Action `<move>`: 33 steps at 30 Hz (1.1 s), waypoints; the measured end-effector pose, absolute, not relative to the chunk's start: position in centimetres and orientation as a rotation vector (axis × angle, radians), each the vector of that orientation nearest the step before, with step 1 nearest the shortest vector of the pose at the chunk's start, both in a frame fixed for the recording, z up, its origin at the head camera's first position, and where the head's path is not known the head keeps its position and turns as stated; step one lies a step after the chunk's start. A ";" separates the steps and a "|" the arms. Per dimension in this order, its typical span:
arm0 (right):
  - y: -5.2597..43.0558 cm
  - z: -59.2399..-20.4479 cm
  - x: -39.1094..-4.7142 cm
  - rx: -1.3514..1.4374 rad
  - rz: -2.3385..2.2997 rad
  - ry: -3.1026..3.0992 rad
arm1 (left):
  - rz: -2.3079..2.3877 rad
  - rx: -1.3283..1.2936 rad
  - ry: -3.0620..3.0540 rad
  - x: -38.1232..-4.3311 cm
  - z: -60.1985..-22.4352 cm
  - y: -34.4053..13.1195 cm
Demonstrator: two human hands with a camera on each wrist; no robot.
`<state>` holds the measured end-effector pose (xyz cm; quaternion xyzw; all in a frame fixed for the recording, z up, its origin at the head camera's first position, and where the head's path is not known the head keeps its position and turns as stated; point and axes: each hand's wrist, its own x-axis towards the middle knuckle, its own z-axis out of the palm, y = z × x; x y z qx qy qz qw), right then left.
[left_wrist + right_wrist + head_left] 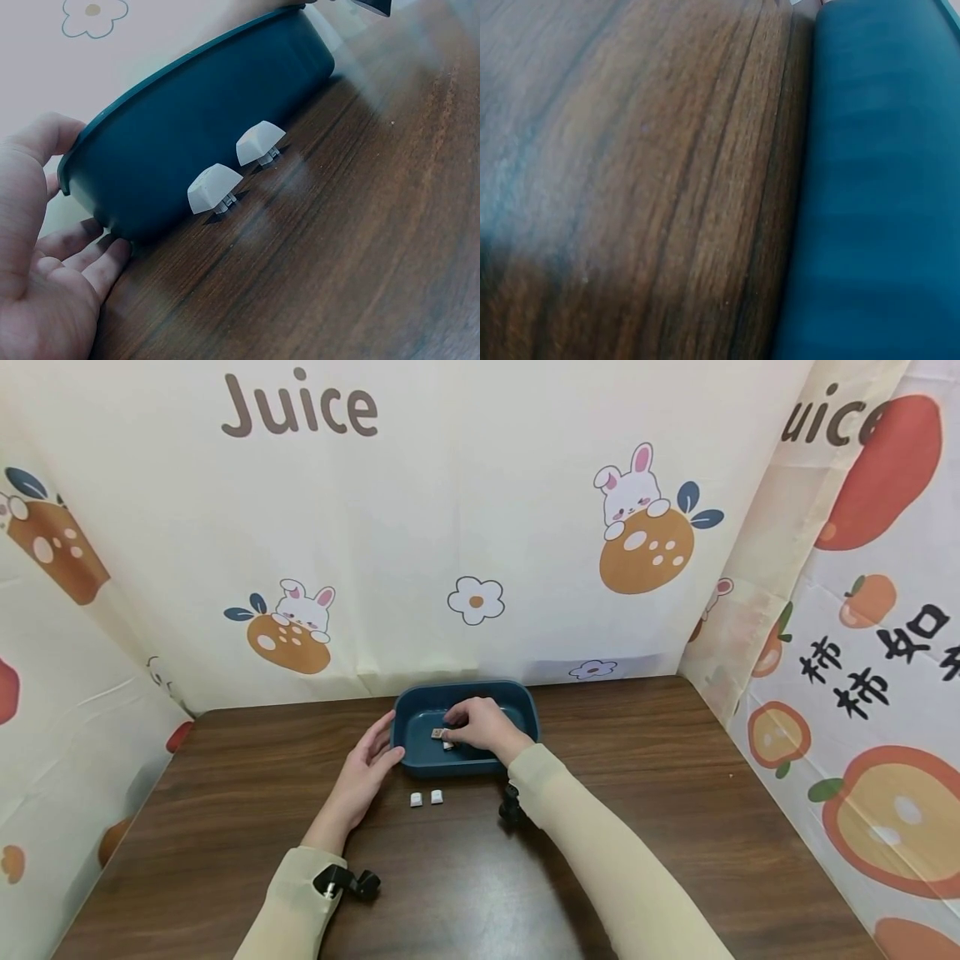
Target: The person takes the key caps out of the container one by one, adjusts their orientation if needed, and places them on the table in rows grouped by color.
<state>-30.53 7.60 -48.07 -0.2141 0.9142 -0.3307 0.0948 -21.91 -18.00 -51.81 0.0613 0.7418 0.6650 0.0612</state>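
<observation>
A dark teal tray stands at the back of the table. My left hand holds its left end, with a digit at the rim and the other fingers low against the wall. Reaching over the front rim, my right hand has curved fingers inside the tray beside a small brownish piece and a white piece; whether it pinches one is unclear. Two white keycaps, the left one and the right one, sit stem down in front of the tray. The right wrist view shows no hand, only tray wall and tabletop.
The brown wooden table meets a printed cloth behind the tray. More cloth hangs at both sides. A black wrist mount sits on the left cuff and another on the right one.
</observation>
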 end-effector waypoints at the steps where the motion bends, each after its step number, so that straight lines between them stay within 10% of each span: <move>1: 7.6 -48.1 -30.5 -0.635 -0.979 2.711 | 2.009 0.184 2.245 -21.9 -51.8 -18.0; 33: 7.7 -48.2 -30.9 -0.621 -0.983 2.694 | 2.018 0.196 2.253 -21.9 -51.8 -17.9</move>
